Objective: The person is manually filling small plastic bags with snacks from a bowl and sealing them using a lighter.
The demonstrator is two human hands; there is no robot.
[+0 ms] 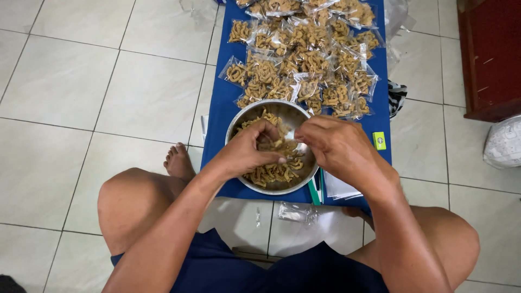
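Over the bowl (242,116), left hand (247,152) pinches snacks (274,172); right hand (336,145) curls closed (contents hidden), feeding bags (304,59) piled at 12 o'clock.

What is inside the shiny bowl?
The bowl holds curly brown snack pieces. Both hands, left and right, cover the middle, so what lies beneath them is hidden.

Bright, even, diffuse light; overall sharp. Soft faint shadows beside blue cloth (217,108) on floor tiles (70,87). Glare on inner wall of steel bowl (287,111) and on clear snack bags (304,59). Tile lines bowed toward frame edges: wide-angle distortion. Slight softness at corners.
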